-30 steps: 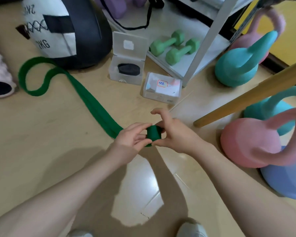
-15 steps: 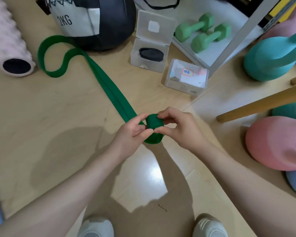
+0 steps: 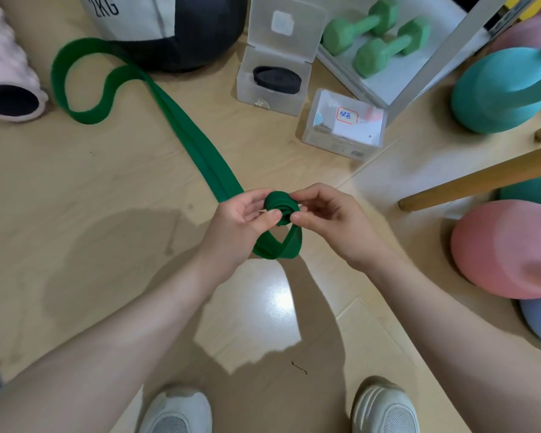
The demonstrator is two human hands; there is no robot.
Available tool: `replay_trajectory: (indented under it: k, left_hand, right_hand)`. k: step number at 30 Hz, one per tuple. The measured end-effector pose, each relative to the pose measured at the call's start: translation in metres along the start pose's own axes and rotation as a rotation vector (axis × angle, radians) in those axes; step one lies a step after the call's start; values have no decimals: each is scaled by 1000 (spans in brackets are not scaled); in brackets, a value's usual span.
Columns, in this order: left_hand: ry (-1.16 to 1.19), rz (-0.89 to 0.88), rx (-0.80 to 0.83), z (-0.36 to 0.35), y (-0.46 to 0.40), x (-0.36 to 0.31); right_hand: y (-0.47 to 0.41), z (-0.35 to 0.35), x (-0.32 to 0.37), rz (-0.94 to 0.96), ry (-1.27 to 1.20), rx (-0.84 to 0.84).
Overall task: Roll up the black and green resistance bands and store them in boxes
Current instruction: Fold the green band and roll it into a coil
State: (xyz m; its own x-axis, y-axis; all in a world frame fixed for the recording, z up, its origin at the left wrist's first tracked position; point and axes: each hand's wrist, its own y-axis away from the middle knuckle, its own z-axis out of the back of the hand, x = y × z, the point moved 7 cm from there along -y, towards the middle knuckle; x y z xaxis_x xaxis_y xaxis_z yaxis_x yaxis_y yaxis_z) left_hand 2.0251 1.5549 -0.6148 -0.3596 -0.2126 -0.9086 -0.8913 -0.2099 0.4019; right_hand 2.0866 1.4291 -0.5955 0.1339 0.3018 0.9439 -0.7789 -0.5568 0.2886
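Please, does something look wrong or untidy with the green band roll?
Yes. The small green band roll, pinched between the left hand and right hand, is coiled unevenly, its layers stepped sideways. A slack loop hangs beneath it.

Two readable markings on the floor items

The weighted ball [image 3: 169,29] bears "2KG" in dark print on its white panel. The closed clear box [image 3: 344,126] carries a red-bordered sticker [image 3: 346,115] with two handwritten blue Chinese characters, apparently "绿色"; the small print on its front edge is too small to read.
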Motion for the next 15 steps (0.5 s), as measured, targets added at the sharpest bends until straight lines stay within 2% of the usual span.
replay_trajectory:
  k: [8, 15]
  left_hand:
    - [211, 40, -11, -3, 0, 0]
    - [334, 47, -15, -10, 6, -2]
  right_hand:
    - [3, 7, 5, -9, -40, -112]
    - [7, -3, 11, 15, -268, -135]
